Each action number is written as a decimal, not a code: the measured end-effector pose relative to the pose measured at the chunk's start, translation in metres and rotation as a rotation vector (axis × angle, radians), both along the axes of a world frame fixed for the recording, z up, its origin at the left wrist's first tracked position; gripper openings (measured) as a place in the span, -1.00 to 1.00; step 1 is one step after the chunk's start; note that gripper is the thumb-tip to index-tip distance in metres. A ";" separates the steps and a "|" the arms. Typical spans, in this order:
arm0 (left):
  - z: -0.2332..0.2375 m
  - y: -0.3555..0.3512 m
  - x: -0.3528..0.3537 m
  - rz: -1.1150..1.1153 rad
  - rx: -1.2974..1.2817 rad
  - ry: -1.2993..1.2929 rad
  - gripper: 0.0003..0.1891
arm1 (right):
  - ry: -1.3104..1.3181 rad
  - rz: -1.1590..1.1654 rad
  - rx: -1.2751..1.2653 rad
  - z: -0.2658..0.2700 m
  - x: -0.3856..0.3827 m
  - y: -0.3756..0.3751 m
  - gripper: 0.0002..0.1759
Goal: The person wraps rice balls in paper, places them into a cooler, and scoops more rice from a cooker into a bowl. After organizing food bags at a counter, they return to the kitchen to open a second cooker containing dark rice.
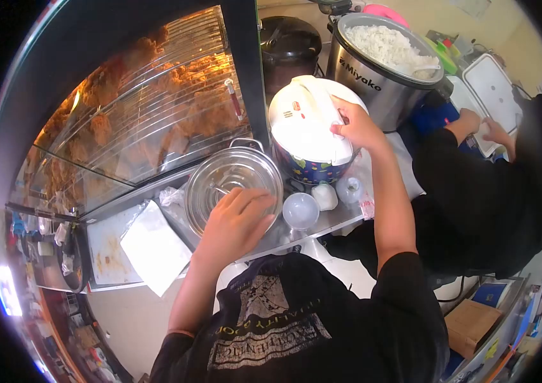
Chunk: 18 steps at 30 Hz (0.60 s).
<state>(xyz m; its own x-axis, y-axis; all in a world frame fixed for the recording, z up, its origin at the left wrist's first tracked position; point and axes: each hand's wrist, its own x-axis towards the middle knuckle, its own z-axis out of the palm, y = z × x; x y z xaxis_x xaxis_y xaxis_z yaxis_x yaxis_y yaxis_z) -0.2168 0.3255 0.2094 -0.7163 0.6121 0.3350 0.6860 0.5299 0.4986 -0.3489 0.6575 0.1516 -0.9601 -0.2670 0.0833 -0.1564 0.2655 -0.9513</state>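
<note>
My right hand [355, 122] is closed around the white handle [324, 115] on top of a rice cooker [290, 131]. The cooker has a white lid, which is down, and a dark blue patterned body. Over a round metal pot [197, 185] that looks glass-lidded, my left hand [239, 220] is held with its fingers stretched out, and nothing shows in it. Whether it touches the pot cannot be made out. A translucent cup [300, 210] and a white rounded lump [325, 197] stand in front of the rice cooker.
A lit glass cabinet [137, 108] of fried chicken stands at left. White paper sheets [156, 249] lie on the counter's left part. Behind is a large Miyako cooker [363, 83] heaped with rice [382, 48]. A co-worker [481, 198] in black handles a white box [491, 89] at right.
</note>
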 end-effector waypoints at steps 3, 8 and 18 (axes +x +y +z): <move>0.000 0.016 -0.015 -0.109 -0.014 0.030 -0.68 | 0.148 -0.162 0.317 0.034 -0.019 -0.001 -0.30; 0.016 0.092 -0.085 -0.006 -0.013 0.389 -0.54 | 0.041 -0.128 0.589 0.101 -0.096 -0.016 -0.42; 0.031 0.143 -0.172 0.236 0.150 0.712 -0.86 | 0.432 -0.514 0.461 0.135 -0.061 0.026 -0.54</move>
<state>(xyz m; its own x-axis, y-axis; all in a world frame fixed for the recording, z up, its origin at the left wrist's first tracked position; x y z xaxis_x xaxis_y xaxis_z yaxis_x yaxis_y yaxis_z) -0.3885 0.4681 0.2399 -0.4028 0.3809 0.8323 0.7454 0.6642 0.0568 -0.4096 0.6836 0.2862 -0.8803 0.1006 0.4636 -0.2365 0.7541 -0.6127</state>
